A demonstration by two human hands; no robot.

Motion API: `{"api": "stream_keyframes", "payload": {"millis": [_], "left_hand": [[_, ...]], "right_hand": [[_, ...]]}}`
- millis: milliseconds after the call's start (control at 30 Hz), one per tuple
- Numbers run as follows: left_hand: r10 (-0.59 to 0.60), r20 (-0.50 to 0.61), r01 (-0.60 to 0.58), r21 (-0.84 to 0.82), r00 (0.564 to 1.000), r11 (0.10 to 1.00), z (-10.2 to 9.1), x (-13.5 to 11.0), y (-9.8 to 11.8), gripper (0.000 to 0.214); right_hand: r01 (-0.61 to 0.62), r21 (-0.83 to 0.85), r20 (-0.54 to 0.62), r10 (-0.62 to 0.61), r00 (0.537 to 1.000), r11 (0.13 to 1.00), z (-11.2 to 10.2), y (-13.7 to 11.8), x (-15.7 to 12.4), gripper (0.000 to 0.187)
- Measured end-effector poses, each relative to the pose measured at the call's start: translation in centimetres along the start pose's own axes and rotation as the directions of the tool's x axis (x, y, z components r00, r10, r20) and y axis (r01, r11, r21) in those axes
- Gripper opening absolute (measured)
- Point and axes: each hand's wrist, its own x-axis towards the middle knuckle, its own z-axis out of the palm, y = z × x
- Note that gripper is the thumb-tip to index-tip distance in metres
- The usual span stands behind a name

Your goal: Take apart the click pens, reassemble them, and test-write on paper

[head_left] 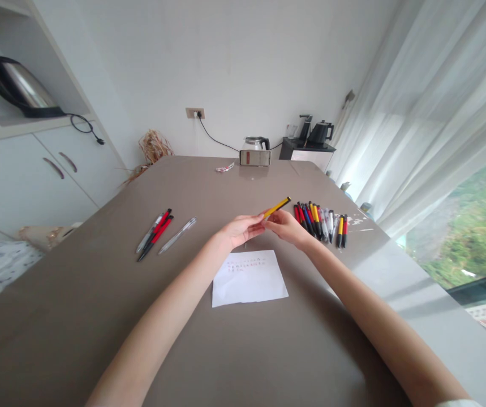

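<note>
Above the far edge of a white sheet of paper (249, 282), my two hands meet at a yellow pen (277, 207). Its black end points up and to the right. My left hand (243, 229) has its thumb and fingers around the lower end. Closed fingers of my right hand (287, 227) pinch at that same end, which they partly hide. Rows of small reddish handwriting run across the upper part of the paper. Just right of my right hand lies a row of several pens (314, 220) in red, yellow, blue, white and black.
To the left lie red-and-black pens (157, 237) and a clear pen (177, 235). A glass pot (254, 143) stands behind a metallic box (255, 158) at the table's far edge. A yellow-and-black pen (340, 230) is near the window side.
</note>
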Motion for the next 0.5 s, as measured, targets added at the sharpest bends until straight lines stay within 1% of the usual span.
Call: {"api": "stream_keyframes", "payload": {"millis": [67, 133, 167, 200, 267, 300, 333, 367, 400, 433, 500], "left_hand": [[0.011, -0.027, -0.011, -0.011, 1.000, 1.000, -0.3, 0.1, 0.0, 0.014], [0.028, -0.068, -0.030, -0.025, 0.997, 0.999, -0.7, 0.1, 0.2, 0.010], [0.039, -0.087, -0.043, -0.034, 0.995, 0.999, -1.0, 0.1, 0.3, 0.009], [0.053, -0.104, -0.058, -0.045, 0.993, 0.997, -1.2, 0.1, 0.5, 0.008], [0.084, -0.128, -0.095, -0.080, 0.988, 0.992, -1.6, 0.1, 1.0, 0.007], [0.101, -0.140, -0.116, -0.102, 0.985, 0.988, -1.9, 0.1, 1.3, 0.006], [0.118, -0.157, -0.138, -0.127, 0.981, 0.982, -2.1, 0.0, 1.5, 0.006], [0.132, -0.175, -0.159, -0.150, 0.976, 0.976, -2.3, 0.0, 1.8, 0.006], [0.143, -0.193, -0.176, -0.168, 0.971, 0.970, -2.5, 0.0, 2.1, 0.006], [0.150, -0.209, -0.189, -0.182, 0.966, 0.965, -2.8, 0.0, 2.3, 0.006], [0.162, -0.238, -0.211, -0.198, 0.958, 0.957, -3.2, -0.1, 2.6, 0.007]], "right_hand": [[0.014, -0.024, 0.013, -0.014, 1.000, 1.000, -0.4, -0.2, 0.0, 0.033], [-0.004, -0.045, -0.011, 0.004, 1.000, 0.999, -1.1, -0.2, 0.1, 0.040], [-0.023, -0.068, -0.042, 0.020, 0.999, 0.997, -1.5, 0.0, 0.1, 0.043], [-0.046, -0.111, -0.097, 0.036, 0.995, 0.993, -2.0, 0.2, 0.2, 0.042], [-0.072, -0.281, -0.246, 0.000, 0.969, 0.957, -3.0, 0.9, 0.2, 0.039], [-0.095, -0.413, -0.311, -0.042, 0.950, 0.906, -3.5, 1.4, 0.3, 0.036], [-0.124, -0.538, -0.342, -0.082, 0.936, 0.834, -4.0, 1.8, 0.3, 0.032], [-0.155, -0.641, -0.340, -0.097, 0.935, 0.752, -4.4, 2.2, 0.2, 0.029], [-0.180, -0.719, -0.318, -0.088, 0.944, 0.671, -4.8, 2.6, 0.2, 0.027], [-0.195, -0.773, -0.283, -0.053, 0.958, 0.604, -5.1, 3.0, 0.2, 0.025], [-0.196, -0.832, -0.202, 0.045, 0.978, 0.519, -5.7, 3.6, 0.2, 0.023]]}}
